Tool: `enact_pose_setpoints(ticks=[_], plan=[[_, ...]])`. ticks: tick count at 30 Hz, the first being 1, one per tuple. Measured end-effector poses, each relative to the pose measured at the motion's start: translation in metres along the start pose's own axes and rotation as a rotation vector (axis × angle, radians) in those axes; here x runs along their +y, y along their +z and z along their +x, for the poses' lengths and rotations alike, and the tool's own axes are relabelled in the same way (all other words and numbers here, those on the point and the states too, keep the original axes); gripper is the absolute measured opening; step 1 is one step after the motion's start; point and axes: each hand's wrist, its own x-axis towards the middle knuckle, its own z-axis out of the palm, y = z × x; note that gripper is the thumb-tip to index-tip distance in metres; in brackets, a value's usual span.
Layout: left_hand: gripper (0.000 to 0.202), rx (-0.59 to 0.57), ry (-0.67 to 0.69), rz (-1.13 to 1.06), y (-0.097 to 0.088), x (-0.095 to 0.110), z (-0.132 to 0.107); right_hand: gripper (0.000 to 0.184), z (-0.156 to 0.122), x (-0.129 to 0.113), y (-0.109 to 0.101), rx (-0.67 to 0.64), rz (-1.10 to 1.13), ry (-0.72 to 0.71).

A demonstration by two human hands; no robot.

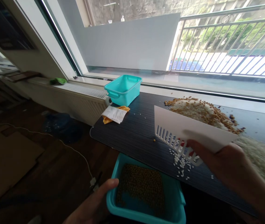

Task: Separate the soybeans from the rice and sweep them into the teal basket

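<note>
My right hand [218, 161] is closed on a white slotted scoop [181, 129], tilted over the dark table [134, 133]. Loose rice grains [181, 163] lie on the table under the scoop's slots. My left hand [95, 203] grips the left edge of a teal tub [176, 211] held below the table's front edge; a layer of yellow-brown beans [141, 186] covers its bottom. Behind the scoop lies a pile of rice mixed with beans [199, 112], and more rice [262, 158] is heaped at the right.
A second teal tub [123, 88] stands at the table's back left by the window. Next to it lies a folded white and orange cloth [115, 114]. A white radiator [83, 99] runs along the left, and a cable [60, 141] crosses the wooden floor.
</note>
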Motion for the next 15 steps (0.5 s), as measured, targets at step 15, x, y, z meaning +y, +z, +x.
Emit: enact_pose_setpoints(ticks=[15], plan=[[0.053, 0.159, 0.143, 0.071, -0.013, 0.022, -0.023, 0.029, -0.030, 0.002, 0.032, -0.216, 0.136, -0.515]])
